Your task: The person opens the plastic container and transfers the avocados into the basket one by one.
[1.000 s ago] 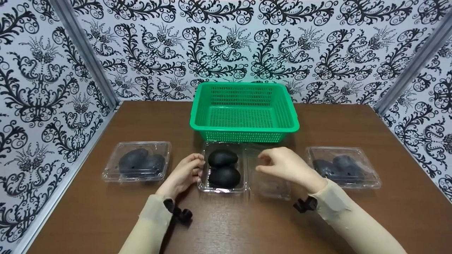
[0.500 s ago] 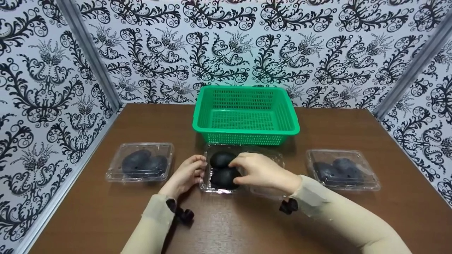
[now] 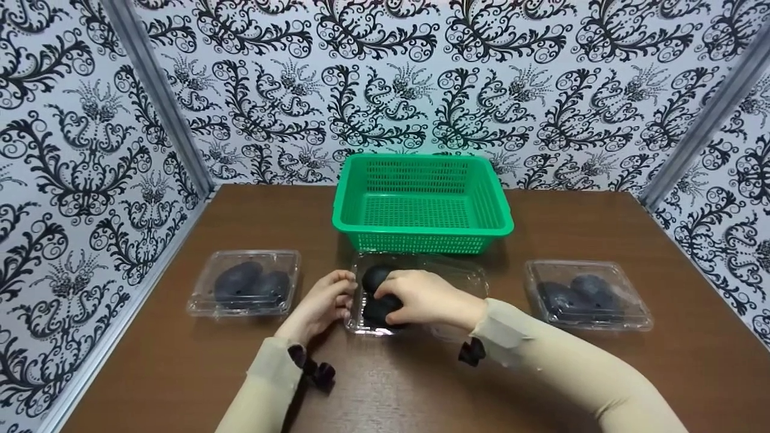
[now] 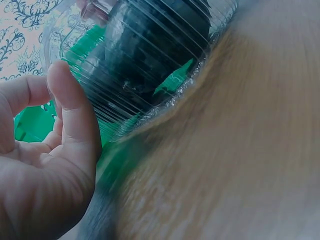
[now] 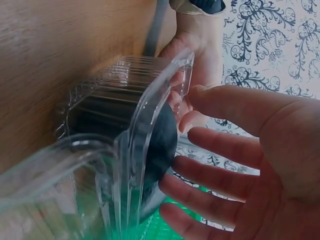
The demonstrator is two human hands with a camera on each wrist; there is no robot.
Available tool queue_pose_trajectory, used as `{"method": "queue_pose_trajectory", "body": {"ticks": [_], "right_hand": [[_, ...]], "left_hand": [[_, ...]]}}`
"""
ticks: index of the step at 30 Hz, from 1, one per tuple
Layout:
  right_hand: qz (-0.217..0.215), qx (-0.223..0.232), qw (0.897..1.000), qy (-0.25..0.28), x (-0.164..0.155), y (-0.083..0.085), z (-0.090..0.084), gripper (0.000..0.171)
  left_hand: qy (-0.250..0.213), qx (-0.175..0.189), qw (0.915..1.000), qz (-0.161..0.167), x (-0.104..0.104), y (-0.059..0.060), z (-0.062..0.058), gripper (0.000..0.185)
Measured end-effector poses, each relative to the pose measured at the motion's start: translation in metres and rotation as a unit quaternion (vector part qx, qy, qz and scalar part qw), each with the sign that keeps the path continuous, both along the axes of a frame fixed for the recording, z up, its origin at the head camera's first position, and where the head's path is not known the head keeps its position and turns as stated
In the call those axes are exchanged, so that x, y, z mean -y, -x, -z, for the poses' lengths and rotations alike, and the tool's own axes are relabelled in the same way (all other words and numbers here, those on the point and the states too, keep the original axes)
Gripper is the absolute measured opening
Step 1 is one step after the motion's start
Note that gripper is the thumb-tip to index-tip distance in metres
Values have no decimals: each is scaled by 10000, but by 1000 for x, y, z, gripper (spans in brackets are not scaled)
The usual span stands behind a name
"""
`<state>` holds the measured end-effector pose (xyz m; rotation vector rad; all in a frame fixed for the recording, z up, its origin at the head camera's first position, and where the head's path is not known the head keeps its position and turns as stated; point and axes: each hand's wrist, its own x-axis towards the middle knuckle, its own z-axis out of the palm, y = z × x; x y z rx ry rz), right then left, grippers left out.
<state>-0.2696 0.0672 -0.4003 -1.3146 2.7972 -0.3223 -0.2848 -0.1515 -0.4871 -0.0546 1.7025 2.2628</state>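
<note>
My right hand (image 3: pixel 421 299) curls its grip over the near dark fruit (image 3: pixel 378 310) in the open clear box (image 3: pixel 415 264); my left hand (image 3: pixel 325 302) rests with relaxed fingers against the box's side. Both fruits (image 3: pixel 374 278) still sit in it, and the green basket (image 3: pixel 421 228) just beyond my grip holds nothing yet. Closed boxes (image 3: pixel 243 284) flank my hands, left and right (image 3: pixel 586 294), unopened. Brown wooden worktop (image 3: pixel 180 373), patterned black-and-white walls (image 3: pixel 72 156) around.
</note>
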Motion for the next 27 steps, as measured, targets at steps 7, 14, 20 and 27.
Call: {"method": "queue_pose_trajectory", "body": {"ticks": [7,14,20,27], "right_hand": [[50,-67,9994,-335,7,2,4,39],[49,-61,9992,-397,10,5,7,42],[-50,-95,9994,-315,9,9,11,44],[-73,-71,9996,-257,11,11,15,47]], "left_hand": [[31,0,10000,-3,0,0,1,17],[55,-35,10000,-21,1,0,1,15],[175,-86,9998,-17,0,-1,0,16],[128,-77,9999,26,1,-1,-1,17]]}}
